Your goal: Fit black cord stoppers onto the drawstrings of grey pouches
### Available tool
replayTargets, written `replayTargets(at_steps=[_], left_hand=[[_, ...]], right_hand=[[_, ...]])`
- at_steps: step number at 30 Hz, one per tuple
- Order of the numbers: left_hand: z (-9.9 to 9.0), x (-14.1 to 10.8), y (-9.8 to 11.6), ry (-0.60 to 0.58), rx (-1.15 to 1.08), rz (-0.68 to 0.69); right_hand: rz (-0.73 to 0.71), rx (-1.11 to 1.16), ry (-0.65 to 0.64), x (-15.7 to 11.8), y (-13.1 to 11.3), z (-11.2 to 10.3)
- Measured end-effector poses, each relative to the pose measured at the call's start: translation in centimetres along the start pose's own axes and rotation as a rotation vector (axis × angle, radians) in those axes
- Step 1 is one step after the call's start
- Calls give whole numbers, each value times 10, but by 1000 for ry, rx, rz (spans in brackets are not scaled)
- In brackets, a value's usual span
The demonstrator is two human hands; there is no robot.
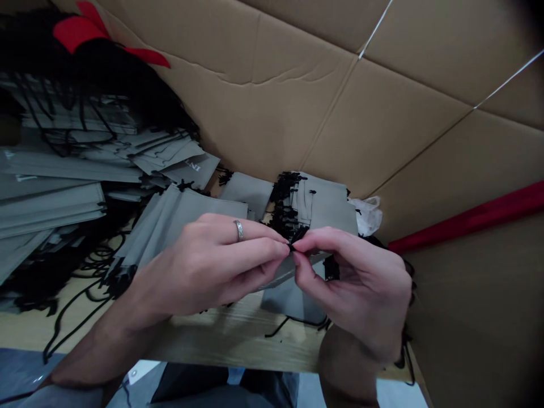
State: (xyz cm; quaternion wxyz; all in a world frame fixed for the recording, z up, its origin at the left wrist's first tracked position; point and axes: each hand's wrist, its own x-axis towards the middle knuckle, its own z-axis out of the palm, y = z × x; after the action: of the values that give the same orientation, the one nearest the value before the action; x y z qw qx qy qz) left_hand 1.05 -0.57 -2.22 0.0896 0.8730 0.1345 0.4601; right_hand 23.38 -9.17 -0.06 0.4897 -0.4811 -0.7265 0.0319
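Both hands pinching: left hand (212, 260) and right hand (361, 277) are working the black cord (293, 245) at the mouth of a grey pouch (293, 294) over the table (221, 340); piles (314, 204) are sitting behind, mid-batch I'd judge.

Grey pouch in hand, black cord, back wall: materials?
Grey pouch: looks like matte woven or non-woven fabric; it folds softly, no shine.
Black cord: seemingly braided textile string, limp and thin, pinched by both hands.
Back wall: corrugated cardboard, brown, creased with fold lines.
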Motion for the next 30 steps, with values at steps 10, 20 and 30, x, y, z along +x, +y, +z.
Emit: replayTargets(at_steps=[10, 20, 30], left_hand=[[13, 3, 2, 137, 85, 82], [12, 10, -3, 188, -142, 14], [13, 8, -6, 126, -32, 4]], right_hand=[[-105, -127, 47, -3, -2, 9], [21, 255, 5, -5, 15, 9], [143, 161, 56, 0, 12, 5]])
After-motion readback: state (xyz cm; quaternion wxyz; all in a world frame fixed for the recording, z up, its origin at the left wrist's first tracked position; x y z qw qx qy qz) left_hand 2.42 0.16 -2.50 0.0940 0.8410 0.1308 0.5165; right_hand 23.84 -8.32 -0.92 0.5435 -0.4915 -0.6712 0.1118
